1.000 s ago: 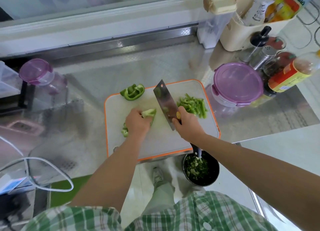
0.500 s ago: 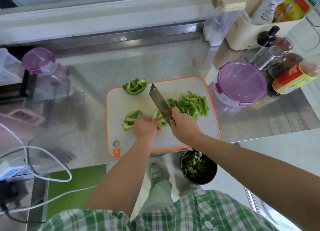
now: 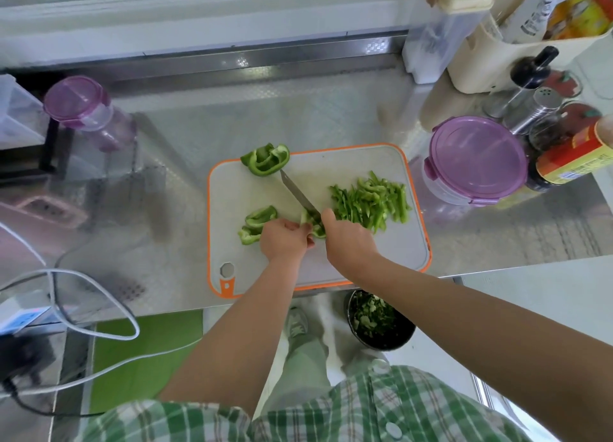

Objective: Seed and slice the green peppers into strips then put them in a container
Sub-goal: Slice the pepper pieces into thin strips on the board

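Shiny steel table [image 3: 298,116] carries a white, orange-rimmed cutting board [image 3: 381,252]. On it, the left hand [image 3: 285,239] curls its fingers onto a green pepper piece [image 3: 314,226]. The right hand [image 3: 348,239] has its fingers clamped round a steel knife [image 3: 297,191], blade meeting that piece. Cut green strips [image 3: 371,199] lie just right of it, and a purple-lidded round container [image 3: 477,158] stands beside the board.

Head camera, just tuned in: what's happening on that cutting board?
A person is slicing green pepper on the cutting board. The right hand grips the knife, blade on a pepper piece that the left hand holds in place. Cut strips lie piled on the board's right side. Uncut pieces wait beside the left hand, another chunk at the far left corner. The purple-lidded container right of the board has its lid on.
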Demonstrator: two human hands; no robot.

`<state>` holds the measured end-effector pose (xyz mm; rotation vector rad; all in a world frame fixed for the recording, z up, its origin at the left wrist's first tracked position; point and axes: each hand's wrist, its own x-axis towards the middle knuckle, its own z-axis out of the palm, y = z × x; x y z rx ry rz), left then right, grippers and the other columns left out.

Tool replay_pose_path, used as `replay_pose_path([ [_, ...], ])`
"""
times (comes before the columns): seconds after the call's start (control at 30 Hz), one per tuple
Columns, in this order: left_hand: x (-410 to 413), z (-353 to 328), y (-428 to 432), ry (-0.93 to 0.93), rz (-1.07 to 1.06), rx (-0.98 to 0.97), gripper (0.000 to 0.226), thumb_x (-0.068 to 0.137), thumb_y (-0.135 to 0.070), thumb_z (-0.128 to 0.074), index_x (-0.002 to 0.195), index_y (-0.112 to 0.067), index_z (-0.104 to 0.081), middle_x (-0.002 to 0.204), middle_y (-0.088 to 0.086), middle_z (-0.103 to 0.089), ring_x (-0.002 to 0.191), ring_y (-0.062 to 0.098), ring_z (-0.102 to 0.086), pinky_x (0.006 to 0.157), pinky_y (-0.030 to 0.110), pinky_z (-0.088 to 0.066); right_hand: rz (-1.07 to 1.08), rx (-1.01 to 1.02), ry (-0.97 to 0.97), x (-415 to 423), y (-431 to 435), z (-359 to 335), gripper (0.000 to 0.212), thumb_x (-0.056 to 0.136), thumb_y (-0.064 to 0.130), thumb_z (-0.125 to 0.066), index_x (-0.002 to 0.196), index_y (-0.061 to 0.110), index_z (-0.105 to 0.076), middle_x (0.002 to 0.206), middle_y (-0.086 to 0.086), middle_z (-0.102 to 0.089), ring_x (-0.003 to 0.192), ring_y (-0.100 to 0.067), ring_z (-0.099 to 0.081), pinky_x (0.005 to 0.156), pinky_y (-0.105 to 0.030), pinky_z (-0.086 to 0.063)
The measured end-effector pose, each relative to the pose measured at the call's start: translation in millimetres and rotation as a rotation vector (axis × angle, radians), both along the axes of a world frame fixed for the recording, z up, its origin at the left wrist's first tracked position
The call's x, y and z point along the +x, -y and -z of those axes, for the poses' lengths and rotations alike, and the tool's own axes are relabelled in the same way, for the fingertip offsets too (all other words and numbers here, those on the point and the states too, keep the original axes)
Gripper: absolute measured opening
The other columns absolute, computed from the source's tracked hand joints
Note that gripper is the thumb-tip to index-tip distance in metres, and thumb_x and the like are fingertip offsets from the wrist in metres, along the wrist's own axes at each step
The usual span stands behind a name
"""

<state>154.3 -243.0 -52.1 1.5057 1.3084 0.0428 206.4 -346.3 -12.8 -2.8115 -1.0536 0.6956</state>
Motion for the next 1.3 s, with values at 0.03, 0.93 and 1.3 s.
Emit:
replay_pose_path([
  [0.03,0.1,0.9,-0.2,0.004,0.001,0.001,0.025,0.082,-0.019,-0.078,0.07,-0.01,-0.058,0.058,0.0,-0.066,0.056,0.015,-0.07,0.063,0.027,-0.053,-0.001,0.002,0.012,0.8,-2.3,2.6,0.031,0.085,-0.006,-0.043,0.107,0.013,-0.031,0.063,0.0,-0.039,0.048,-0.016,-0.036,0.042,-0.029,-0.025],
  [0.93,-2.5,0.9,-1.7,-0.009,-0.004,-0.033,0.018,0.085,-0.016,-0.076,0.084,-0.005,-0.061,0.065,0.002,-0.068,0.047,0.01,-0.065,0.057,0.022,-0.054,-0.001,0.064,-0.076,6.2,-0.2,0.9,0.015,0.094,0.004,-0.042,0.102,0.013,-0.032,0.066,-0.001,-0.041,0.051,-0.017,-0.039,0.043,-0.029,-0.024],
  [1.3,-4.1,2.3,-3.2,0.03,-0.044,-0.079,0.024,0.082,-0.01,-0.078,0.071,-0.007,-0.057,0.061,0.004,-0.067,0.05,0.016,-0.066,0.07,0.035,-0.061,0.081,0.279,-0.107,14.6,8.5,7.1,0.012,0.098,0.016,-0.041,0.105,0.007,-0.036,0.065,-0.003,-0.043,0.056,-0.028,-0.046,0.047,-0.031,-0.03],
])
